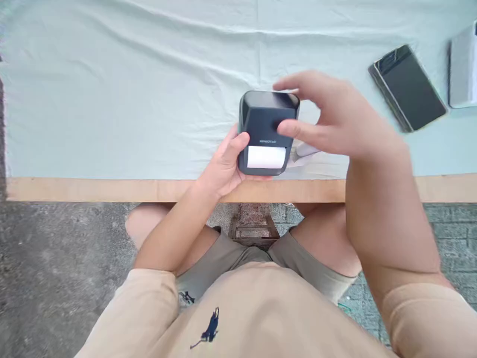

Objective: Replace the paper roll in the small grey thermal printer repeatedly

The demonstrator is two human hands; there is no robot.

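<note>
My left hand [229,161] is wrapped round the left side and bottom of a small black label printer [261,122], its thumb lying on the front edge. A strip of white paper [266,157] shows in the lower part of the printer. Over the printer's upper right corner is my right hand [324,112], thumb and fingers spread apart. Its thumb overlaps the black face; whether it touches I cannot tell. Partly hidden under the right hand, a white rolled piece of paper [306,149] lies on the cloth.
A pale blue wrinkled cloth [130,99] covers the table, with a bare wooden edge [112,190] along the front. At the far right lie a dark smartphone-like slab [412,87] and a whitish box-like object [464,69], cut off by the frame.
</note>
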